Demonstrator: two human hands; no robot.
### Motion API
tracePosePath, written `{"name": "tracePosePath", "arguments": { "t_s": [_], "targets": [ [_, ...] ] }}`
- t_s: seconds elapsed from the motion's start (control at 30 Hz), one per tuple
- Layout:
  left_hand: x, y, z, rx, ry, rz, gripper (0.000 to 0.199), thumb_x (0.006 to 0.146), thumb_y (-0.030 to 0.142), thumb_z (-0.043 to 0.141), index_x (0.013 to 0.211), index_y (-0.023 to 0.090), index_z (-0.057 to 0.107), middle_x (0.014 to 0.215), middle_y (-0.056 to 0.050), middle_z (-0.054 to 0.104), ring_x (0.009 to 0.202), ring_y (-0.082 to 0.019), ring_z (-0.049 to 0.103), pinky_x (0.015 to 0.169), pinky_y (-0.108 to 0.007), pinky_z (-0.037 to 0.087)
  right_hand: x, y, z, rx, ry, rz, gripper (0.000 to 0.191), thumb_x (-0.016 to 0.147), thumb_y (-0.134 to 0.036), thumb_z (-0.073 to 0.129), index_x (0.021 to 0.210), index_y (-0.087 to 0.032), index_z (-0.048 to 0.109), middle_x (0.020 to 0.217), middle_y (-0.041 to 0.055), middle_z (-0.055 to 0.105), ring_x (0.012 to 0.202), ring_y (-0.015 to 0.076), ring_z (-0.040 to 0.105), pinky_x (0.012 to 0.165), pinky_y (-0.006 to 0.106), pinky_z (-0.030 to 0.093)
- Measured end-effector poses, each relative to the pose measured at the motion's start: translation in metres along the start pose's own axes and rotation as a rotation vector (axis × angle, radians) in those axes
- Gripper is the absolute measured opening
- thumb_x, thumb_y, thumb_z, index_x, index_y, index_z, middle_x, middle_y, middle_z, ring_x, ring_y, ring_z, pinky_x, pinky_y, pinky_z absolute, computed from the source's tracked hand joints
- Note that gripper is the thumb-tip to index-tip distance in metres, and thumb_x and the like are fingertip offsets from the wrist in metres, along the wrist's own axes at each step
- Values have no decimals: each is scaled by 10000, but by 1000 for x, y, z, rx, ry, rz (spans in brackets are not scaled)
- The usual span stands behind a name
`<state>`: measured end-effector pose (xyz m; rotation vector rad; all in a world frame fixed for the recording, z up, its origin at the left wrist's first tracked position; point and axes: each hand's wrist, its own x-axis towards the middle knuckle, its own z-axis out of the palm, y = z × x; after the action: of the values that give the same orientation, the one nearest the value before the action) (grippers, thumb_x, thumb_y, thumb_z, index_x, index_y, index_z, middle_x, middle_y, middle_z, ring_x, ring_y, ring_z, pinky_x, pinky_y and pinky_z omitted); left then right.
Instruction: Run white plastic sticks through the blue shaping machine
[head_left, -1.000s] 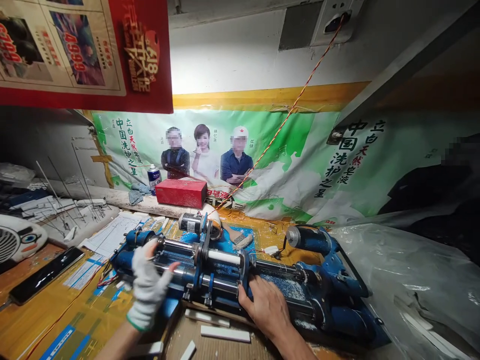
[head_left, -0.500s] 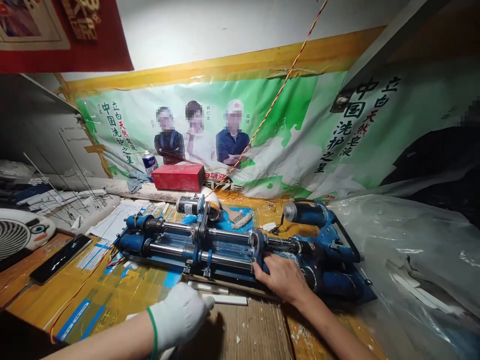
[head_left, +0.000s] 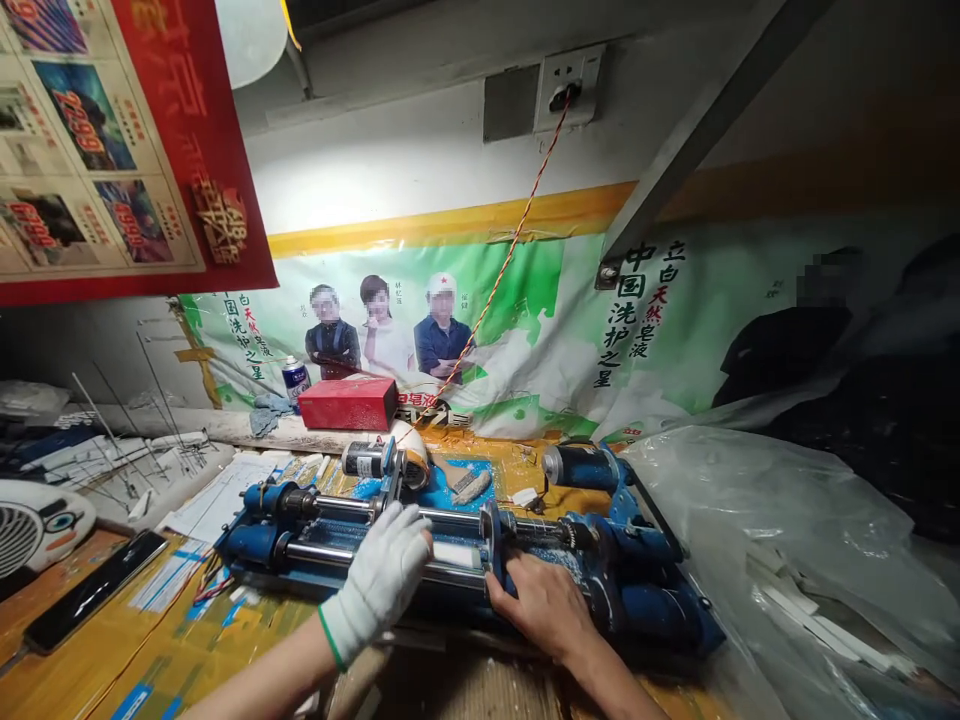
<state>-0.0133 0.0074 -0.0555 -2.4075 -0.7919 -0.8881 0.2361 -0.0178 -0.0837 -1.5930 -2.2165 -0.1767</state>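
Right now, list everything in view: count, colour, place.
machine: one, blue, on bench
strip: one, white, inside machine
banner: one, green-white, wall
box: one, red, by banner
can: one, blue-white, beside box
brush: one, brownish, behind machine
phone: one, black, left
fan: one, white, left edge
poster: one, red, upper left
outlet: one, white, upper wall
cord: one, orange, from outlet
plastic sheet: one, clear, right
left hand: one, white-gloved, over machine
right hand: one, bare, on machine

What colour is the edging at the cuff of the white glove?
The glove's cuff edging is green, seen best in the head view.
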Motion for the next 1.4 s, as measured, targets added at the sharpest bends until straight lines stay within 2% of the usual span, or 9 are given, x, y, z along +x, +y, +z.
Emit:
{"name": "tracePosePath", "arguments": {
  "t_s": [0.1,0.33,0.47,0.6,0.73,0.83,0.93,1.27,1.4],
  "targets": [
    [24,-23,8,72,-39,-53,249,819,73,399,979,184,554,885,-53,632,1041,-210,539,1031,-502,324,-1,0,1,8,38,8,235,862,-360,430,848,-204,606,781,7,643,725,144,597,629,253,329],
    [21,-35,13,115,-182,-41,235,843,116,388,972,190,570,854,-55,620,909,-189,554,1048,-521,263,2,-13,2,-12,49,28,211,860,-359,447,883,-220,603,786,4,638,710,154,590,629,262,327],
    [15,-36,7,105,-110,-1,290,837,139,415,1096,200,532,994,-59,631,1053,-209,528,1069,-516,227,9,-31,11,-25,57,62,200,851,-355,461,874,-222,609,771,13,633,705,163,584,635,268,322],
    [-27,-60,-18,177,17,-172,445,825,247,491,1258,191,406,1223,-109,539,1180,-246,455,1049,-495,281,12,-39,20,-34,105,70,213,853,-356,453,845,-214,611,743,16,618,703,167,570,652,281,311],
    [-98,-103,-38,359,185,-633,410,830,426,456,1127,146,473,1035,-146,592,944,-277,555,839,-460,445,11,-40,24,-37,148,67,222,857,-346,441,807,-207,607,730,18,606,701,170,561,666,294,303],
    [-131,-121,-34,472,104,-753,378,856,467,371,982,152,538,899,-119,622,787,-260,571,734,-430,460,12,-39,25,-39,176,63,218,857,-333,438,791,-208,605,710,14,598,689,165,557,665,294,301],
    [-135,-119,-21,510,77,-734,354,860,457,374,937,158,547,875,-112,627,763,-247,571,719,-405,455,12,-38,29,-52,189,48,219,860,-334,438,778,-211,599,696,11,594,680,161,552,660,293,300],
    [-100,-71,8,350,197,-615,298,837,422,472,1021,192,516,922,-114,619,905,-283,570,816,-458,457,12,-37,32,-73,164,39,236,877,-346,429,759,-212,584,702,11,588,686,161,548,667,292,296],
    [-96,-66,16,309,157,-605,249,848,374,462,1027,202,484,954,-130,591,921,-298,550,822,-493,434,12,-37,32,-72,169,31,232,880,-344,424,776,-212,583,703,9,589,685,160,547,667,292,290]
  ]
}}
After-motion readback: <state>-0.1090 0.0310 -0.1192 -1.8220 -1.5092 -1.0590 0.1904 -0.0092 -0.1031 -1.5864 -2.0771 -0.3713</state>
